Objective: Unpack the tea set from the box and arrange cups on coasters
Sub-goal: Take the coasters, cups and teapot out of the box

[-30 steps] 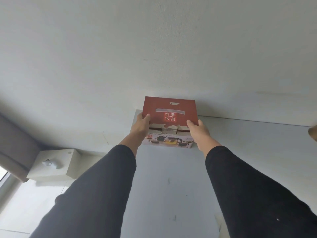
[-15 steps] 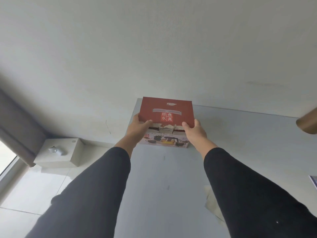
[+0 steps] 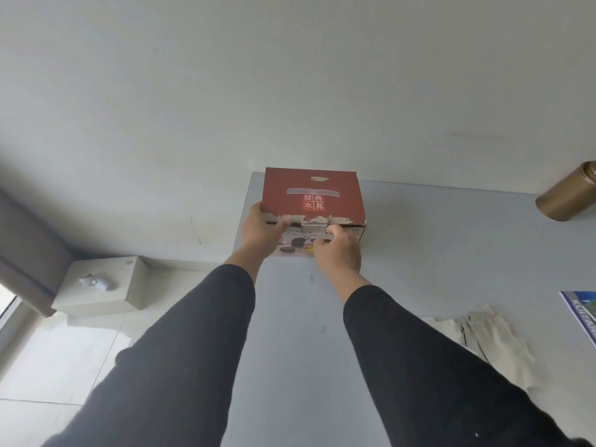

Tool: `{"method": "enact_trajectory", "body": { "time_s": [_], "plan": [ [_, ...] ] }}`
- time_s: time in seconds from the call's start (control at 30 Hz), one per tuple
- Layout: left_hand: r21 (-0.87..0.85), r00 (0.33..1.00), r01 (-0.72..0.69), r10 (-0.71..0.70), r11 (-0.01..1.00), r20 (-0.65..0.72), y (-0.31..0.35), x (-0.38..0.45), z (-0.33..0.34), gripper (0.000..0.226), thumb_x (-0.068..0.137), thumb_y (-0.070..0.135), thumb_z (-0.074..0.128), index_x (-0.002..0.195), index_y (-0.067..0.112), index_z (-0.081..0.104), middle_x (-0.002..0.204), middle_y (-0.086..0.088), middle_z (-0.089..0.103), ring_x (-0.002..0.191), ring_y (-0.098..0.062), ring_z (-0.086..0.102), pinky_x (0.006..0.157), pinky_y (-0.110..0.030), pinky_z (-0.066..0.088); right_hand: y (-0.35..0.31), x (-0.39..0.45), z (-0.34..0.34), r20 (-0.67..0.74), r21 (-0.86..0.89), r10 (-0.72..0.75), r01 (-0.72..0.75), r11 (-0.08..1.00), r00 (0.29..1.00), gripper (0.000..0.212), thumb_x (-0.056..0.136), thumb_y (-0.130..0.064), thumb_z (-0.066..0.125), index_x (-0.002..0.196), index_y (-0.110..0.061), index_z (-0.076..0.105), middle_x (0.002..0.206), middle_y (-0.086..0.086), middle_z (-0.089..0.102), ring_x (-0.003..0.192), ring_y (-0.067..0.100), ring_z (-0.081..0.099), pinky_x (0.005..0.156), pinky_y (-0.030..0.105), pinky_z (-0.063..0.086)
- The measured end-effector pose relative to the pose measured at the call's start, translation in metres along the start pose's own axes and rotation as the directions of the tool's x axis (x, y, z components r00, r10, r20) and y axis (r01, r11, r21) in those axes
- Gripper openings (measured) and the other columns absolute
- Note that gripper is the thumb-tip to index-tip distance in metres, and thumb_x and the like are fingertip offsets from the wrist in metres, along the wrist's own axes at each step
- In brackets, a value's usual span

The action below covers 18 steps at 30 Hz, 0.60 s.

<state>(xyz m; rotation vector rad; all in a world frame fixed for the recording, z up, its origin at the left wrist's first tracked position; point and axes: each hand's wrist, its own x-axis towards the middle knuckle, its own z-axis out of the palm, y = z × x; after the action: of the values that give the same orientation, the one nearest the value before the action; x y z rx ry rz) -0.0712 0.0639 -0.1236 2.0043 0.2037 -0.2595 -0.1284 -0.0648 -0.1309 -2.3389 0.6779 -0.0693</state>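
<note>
Red box (image 3: pixel 312 196) sits at far left corner of grey bench (image 3: pixel 451 253), against the wall. Left hand (image 3: pixel 263 232) grips the box's near left edge, thumb curled over the lid's front lip. Right hand (image 3: pixel 338 250) at the box's front face, fingers curled at the lid flap; whether it pinches the flap, cannot tell. Brass canister (image 3: pixel 567 196) well right of box, tilted in view. White cloth (image 3: pixel 490 337) and blue booklet (image 3: pixel 580 317) nearer, right of box.

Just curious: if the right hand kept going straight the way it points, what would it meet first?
The right hand is already at the red box's front face, so it would meet that first, near the top flap edge. Depth is hard to judge.
</note>
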Motion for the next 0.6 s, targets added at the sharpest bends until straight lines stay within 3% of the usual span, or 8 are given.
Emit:
{"method": "enact_trajectory", "body": {
  "time_s": [0.07, 0.13, 0.2, 0.27, 0.37, 0.47, 0.6],
  "plan": [
    [-0.017, 1.0, -0.005, 0.005, 1.0, 0.003, 0.0, 0.001, 0.0, 0.063, 0.085, 0.034, 0.068, 0.138, 0.02, 0.037, 0.12, 0.001, 0.057, 0.095, -0.016, 0.052, 0.079, -0.029, 0.047, -0.004, -0.001, 0.001, 0.069, 0.212, 0.116, -0.128, 0.969, 0.991, 0.037, 0.089, -0.021, 0.05, 0.126, -0.017, 0.054, 0.122, 0.007, 0.058, 0.099, 0.023, 0.056, 0.074, 0.029, 0.044],
    [-0.022, 1.0, -0.022, 0.022, 1.0, 0.004, -0.001, 0.001, -0.001, 0.063, 0.084, 0.029, 0.07, 0.138, 0.02, 0.038, 0.121, 0.001, 0.058, 0.096, -0.016, 0.053, 0.081, -0.029, 0.048, -0.004, 0.0, 0.001, 0.097, 0.346, 0.184, -0.207, 0.915, 0.978, 0.026, 0.088, -0.021, 0.049, 0.111, -0.021, 0.06, 0.111, 0.004, 0.062, 0.096, 0.023, 0.057, 0.072, 0.028, 0.043],
    [-0.017, 0.999, -0.043, 0.043, 0.999, 0.005, -0.003, 0.003, -0.002, 0.068, 0.082, 0.028, 0.073, 0.139, 0.022, 0.037, 0.124, 0.003, 0.057, 0.102, -0.016, 0.055, 0.087, -0.031, 0.049, -0.003, -0.001, -0.003, 0.103, 0.362, 0.163, -0.189, 0.913, 0.981, 0.017, 0.087, -0.018, 0.046, 0.091, -0.023, 0.062, 0.092, -0.001, 0.062, 0.086, 0.022, 0.057, 0.066, 0.026, 0.043],
    [-0.003, 0.997, -0.073, 0.073, 0.997, 0.003, -0.004, 0.004, -0.004, 0.077, 0.076, 0.029, 0.077, 0.141, 0.022, 0.036, 0.128, 0.004, 0.055, 0.113, -0.017, 0.055, 0.096, -0.035, 0.048, -0.003, -0.001, -0.007, 0.092, 0.342, 0.122, -0.146, 0.928, 0.988, 0.022, 0.087, -0.015, 0.043, 0.084, -0.022, 0.064, 0.08, -0.004, 0.06, 0.079, 0.019, 0.054, 0.06, 0.024, 0.04],
    [-0.023, 0.992, -0.123, 0.123, 0.992, 0.002, -0.005, 0.004, -0.008, 0.083, 0.07, 0.027, 0.081, 0.14, 0.023, 0.036, 0.131, 0.005, 0.05, 0.117, -0.015, 0.051, 0.097, -0.032, 0.046, -0.005, 0.002, -0.015, 0.001, 0.276, 0.14, -0.135, 0.952, 0.99, 0.023, 0.089, -0.017, 0.043, 0.087, -0.019, 0.066, 0.087, 0.0, 0.061, 0.083, 0.02, 0.053, 0.065, 0.023, 0.037],
    [-0.075, 0.982, -0.191, 0.19, 0.979, -0.016, 0.005, 0.004, -0.013, 0.067, 0.077, 0.022, 0.072, 0.136, 0.026, 0.04, 0.128, 0.009, 0.046, 0.109, -0.007, 0.044, 0.084, -0.023, 0.038, -0.003, 0.007, -0.028, -0.199, 0.246, 0.213, -0.161, 0.956, 0.957, 0.017, 0.09, -0.018, 0.044, 0.083, -0.013, 0.059, 0.087, 0.007, 0.061, 0.08, 0.024, 0.053, 0.064, 0.026, 0.038],
    [-0.138, 0.973, -0.229, 0.221, 0.964, -0.073, 0.032, 0.018, -0.012, 0.045, 0.088, 0.024, 0.051, 0.133, 0.022, 0.046, 0.134, 0.003, 0.047, 0.121, -0.017, 0.045, 0.095, -0.031, 0.038, -0.007, 0.026, -0.047, -0.259, 0.198, 0.154, -0.104, 0.975, 0.953, 0.023, 0.092, -0.02, 0.046, 0.105, -0.013, 0.063, 0.117, 0.009, 0.056, 0.099, 0.025, 0.054, 0.073, 0.026, 0.037]
  ]
}}
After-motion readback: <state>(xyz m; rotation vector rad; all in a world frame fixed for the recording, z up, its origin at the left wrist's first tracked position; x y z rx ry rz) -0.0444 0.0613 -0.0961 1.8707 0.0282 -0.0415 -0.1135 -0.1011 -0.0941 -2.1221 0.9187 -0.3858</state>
